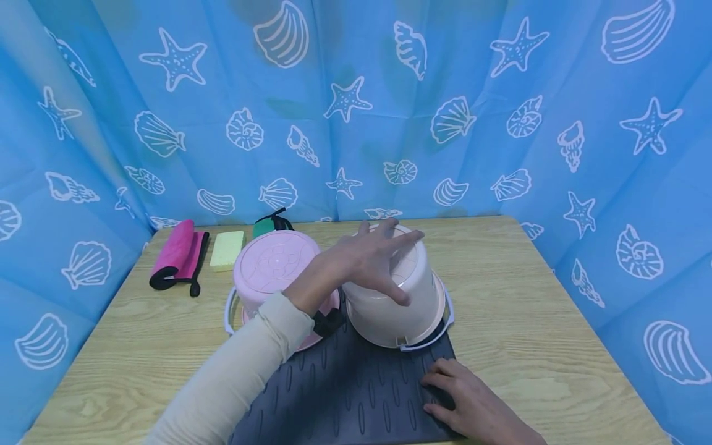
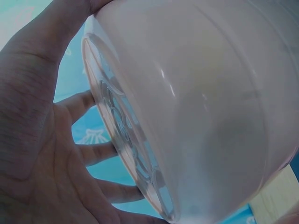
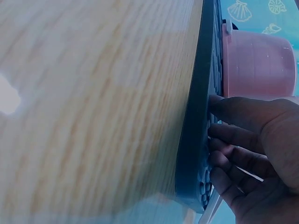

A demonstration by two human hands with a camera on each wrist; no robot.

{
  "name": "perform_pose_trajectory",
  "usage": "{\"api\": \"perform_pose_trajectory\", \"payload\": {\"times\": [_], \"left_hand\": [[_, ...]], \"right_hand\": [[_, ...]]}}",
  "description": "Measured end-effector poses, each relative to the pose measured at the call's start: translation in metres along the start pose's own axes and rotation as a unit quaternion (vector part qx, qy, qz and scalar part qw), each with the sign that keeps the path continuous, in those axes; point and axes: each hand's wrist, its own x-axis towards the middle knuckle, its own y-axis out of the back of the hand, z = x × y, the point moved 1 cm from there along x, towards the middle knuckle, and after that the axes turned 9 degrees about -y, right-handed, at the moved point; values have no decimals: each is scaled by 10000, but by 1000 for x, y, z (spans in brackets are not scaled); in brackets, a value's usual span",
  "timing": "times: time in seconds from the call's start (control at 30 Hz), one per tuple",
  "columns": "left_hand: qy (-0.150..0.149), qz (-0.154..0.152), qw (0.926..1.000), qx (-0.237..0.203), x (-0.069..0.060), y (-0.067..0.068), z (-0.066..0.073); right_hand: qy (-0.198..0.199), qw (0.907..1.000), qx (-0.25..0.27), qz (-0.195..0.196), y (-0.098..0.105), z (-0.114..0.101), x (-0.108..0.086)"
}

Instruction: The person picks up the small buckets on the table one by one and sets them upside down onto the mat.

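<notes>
An upturned cream bucket [image 1: 395,318] stands on the black ridged mat [image 1: 350,395], its pale handle [image 1: 445,324] lying round the rim. Over its raised base, my left hand [image 1: 374,256] spreads wide; in the left wrist view several fingertips touch the edge of the bucket's base [image 2: 126,126]. To the left, partly behind my left forearm, is an upturned pink bucket [image 1: 274,262]. My right hand [image 1: 464,398] rests its loosely bent fingertips on the mat's right side, holding nothing. In the right wrist view the pink bucket [image 3: 259,63] appears beyond that hand.
A rolled pink cloth [image 1: 178,253] with black edging and a pale yellow sponge [image 1: 227,250] lie at the back left of the wooden table [image 1: 517,296]. Behind the pink bucket a green and black item [image 1: 264,227] is partly hidden. A blue shell-patterned curtain [image 1: 356,142] borders the table.
</notes>
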Motion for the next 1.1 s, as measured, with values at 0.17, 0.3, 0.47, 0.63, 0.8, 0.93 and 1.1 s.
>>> {"api": "perform_pose_trajectory", "payload": {"times": [0.17,0.3,0.47,0.63,0.8,0.93,1.1], "left_hand": [[85,-49,10000,-5,3,1,3],[162,-68,9998,68,6,1,5],[203,-98,9997,95,9,1,6],[216,-136,9997,55,12,1,6],[260,-204,9994,33,15,1,7],[304,-254,9992,72,18,0,9],[266,-350,9990,125,21,-1,11]], "right_hand": [[0,10000,-36,37,0,0,0],[-9,10000,-75,48,0,0,0],[20,10000,-60,66,0,0,0],[-7,10000,-54,41,0,0,1],[121,9998,-54,138,0,2,1],[248,9994,-35,233,-2,3,0],[257,9994,3,222,-3,3,-1]]}}
